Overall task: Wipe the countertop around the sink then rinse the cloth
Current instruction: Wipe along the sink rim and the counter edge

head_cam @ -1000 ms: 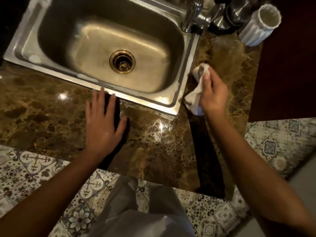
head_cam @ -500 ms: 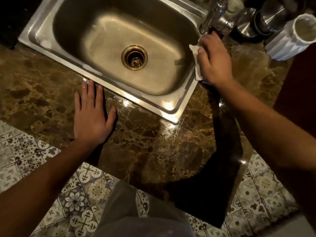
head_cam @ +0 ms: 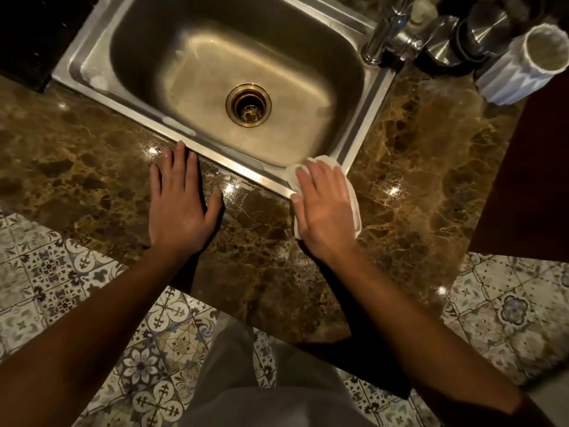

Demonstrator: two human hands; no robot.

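I see the white cloth (head_cam: 354, 204) at the near right corner of the steel sink (head_cam: 366, 131), lying across its rim and the brown marble countertop (head_cam: 415, 186). The basin holds nothing but its brass drain (head_cam: 248, 105). My right hand (head_cam: 323, 211) presses flat on the cloth, fingers straight. My left hand (head_cam: 178, 201) rests spread on the countertop, fingertips at the sink's near rim. Far right stands a white ribbed cup (head_cam: 520, 66), interior apparently bare. I can read no writing.
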